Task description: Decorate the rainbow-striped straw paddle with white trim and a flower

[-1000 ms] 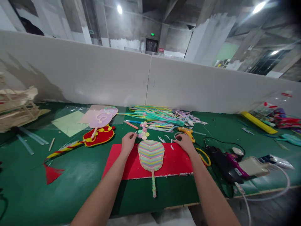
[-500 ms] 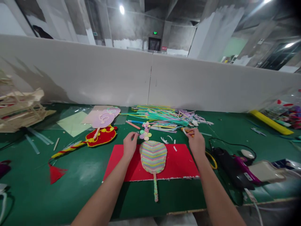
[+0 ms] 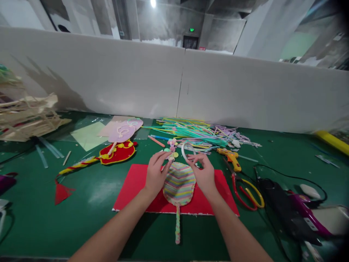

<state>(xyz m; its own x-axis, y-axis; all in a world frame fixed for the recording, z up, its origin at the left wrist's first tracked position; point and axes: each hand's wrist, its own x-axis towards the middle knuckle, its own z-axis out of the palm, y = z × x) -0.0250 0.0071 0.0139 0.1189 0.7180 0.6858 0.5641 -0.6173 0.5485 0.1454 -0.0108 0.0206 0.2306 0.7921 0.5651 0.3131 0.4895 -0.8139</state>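
Note:
My right hand (image 3: 203,173) grips a thin white ring, which looks like a roll of tape (image 3: 183,150), held upright above the fan's top edge. Close by on the left, my left hand (image 3: 157,173) has thumb and forefinger nearly together beside the pastel flowers (image 3: 172,145); whatever is between the fingertips is too small to make out. Under both hands lies a round fan (image 3: 180,185) with pastel zigzag stripes and a braided handle (image 3: 177,225). It rests on a red board (image 3: 131,189), its handle sticking out past the near edge.
Beyond the hands lies a pile of coloured pipe cleaners (image 3: 191,131). An orange glue gun (image 3: 232,158) and red-and-yellow scissors (image 3: 247,194) are to the right, near a black power strip (image 3: 278,200). A red tasselled fan (image 3: 117,154) and lilac piece (image 3: 124,130) lie left.
My right hand has come left from beside the glue gun, now with the white roll. My left hand has shifted right, close to the flowers. The view has turned slightly.

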